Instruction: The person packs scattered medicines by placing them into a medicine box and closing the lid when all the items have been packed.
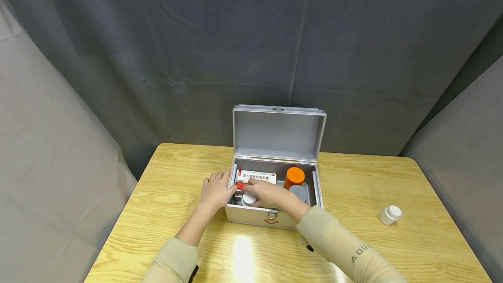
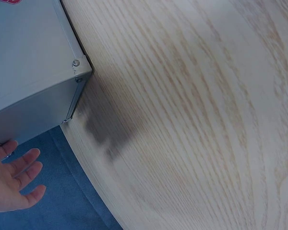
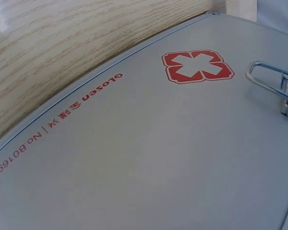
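An aluminium first-aid box (image 1: 247, 215) stands on the table with its lid raised. My left hand (image 1: 217, 190) rests at the box's left rim, its fingers loosely extended; in the left wrist view those fingers (image 2: 26, 167) spread beside the box's side wall. Reaching over the front wall, my right hand (image 1: 267, 193) grips a white-capped bottle (image 1: 249, 198) in the front left of the box. Behind that bottle is a red-and-white medicine carton (image 1: 255, 175). An orange-capped bottle (image 1: 294, 175) and a grey round lid (image 1: 298, 192) show at the right inside.
A small white bottle (image 1: 390, 215) stands on the wooden table (image 1: 353, 182), right of the box. The raised lid (image 1: 279, 132) is at the back, near a dark grey curtain (image 1: 196, 56). In the right wrist view, a metal latch (image 3: 271, 81) sticks out from the box front.
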The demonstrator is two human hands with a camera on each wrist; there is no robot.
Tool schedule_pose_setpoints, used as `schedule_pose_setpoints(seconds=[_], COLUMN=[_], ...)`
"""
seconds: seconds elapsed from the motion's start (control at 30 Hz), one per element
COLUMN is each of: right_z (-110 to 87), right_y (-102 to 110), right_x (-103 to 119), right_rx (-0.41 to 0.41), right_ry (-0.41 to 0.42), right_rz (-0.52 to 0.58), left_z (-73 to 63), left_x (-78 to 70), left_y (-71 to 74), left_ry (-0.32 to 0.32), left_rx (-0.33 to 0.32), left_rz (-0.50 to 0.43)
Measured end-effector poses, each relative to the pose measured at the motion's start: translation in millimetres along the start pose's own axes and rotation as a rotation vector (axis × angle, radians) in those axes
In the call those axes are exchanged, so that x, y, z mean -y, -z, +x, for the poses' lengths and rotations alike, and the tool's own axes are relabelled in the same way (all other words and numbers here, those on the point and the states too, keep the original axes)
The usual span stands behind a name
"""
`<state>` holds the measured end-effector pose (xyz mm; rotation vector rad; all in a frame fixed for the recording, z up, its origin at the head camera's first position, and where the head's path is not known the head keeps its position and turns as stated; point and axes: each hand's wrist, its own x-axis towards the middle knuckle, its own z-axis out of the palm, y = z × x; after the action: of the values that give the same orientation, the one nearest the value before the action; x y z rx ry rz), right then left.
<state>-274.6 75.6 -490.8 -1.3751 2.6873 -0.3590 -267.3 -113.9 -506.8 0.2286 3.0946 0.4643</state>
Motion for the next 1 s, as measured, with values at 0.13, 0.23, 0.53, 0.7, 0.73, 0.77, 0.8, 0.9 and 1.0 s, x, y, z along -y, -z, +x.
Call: schedule_pose_setpoints(seconds=[0.13, 0.23, 0.53, 0.7, 0.73, 0.77, 0.8, 0.9, 1.0], right_z=[-0.4, -0.9, -2.6, -3.5, -3.6, -3.9, -4.3, -5.8, -8.8], right_y=[0.2, 0.3, 0.6, 4.4, 5.8, 7.5, 9.6, 15.3, 21.0], right_x=[-0.1, 0.0, 0.1, -1.9, -2.6, -3.2, -3.5, -4.1, -2.8], right_rx=[-0.002, -0.006, 0.002, 0.027, 0.034, 0.043, 0.051, 0.072, 0.079], right_ry=[0.008, 0.012, -0.003, 0.009, 0.012, 0.013, 0.010, -0.007, -0.048], right_rz=[0.006, 0.012, 0.025, 0.015, 0.011, 0.009, 0.007, 0.013, 0.026], left_z=[0.5, 0.8, -0.5, 0.1, 0.3, 0.4, 0.4, 0.5, -0.1], left_x=[0.1, 0.5, -0.3, -0.2, -0.2, -0.1, -0.2, 0.0, 0.2], left_y=[-0.9, -1.2, 0.4, -0.3, -0.5, -0.8, -0.8, -1.0, -0.7], left_ry=[0.002, 0.000, -0.009, -0.009, -0.009, -0.011, -0.012, -0.010, -0.010], left_rx=[0.001, -0.001, -0.012, -0.011, -0.011, -0.014, -0.016, -0.017, -0.018], left_rz=[-0.002, -0.007, -0.006, 0.003, 0.002, 0.003, 0.003, 0.008, 0.008])
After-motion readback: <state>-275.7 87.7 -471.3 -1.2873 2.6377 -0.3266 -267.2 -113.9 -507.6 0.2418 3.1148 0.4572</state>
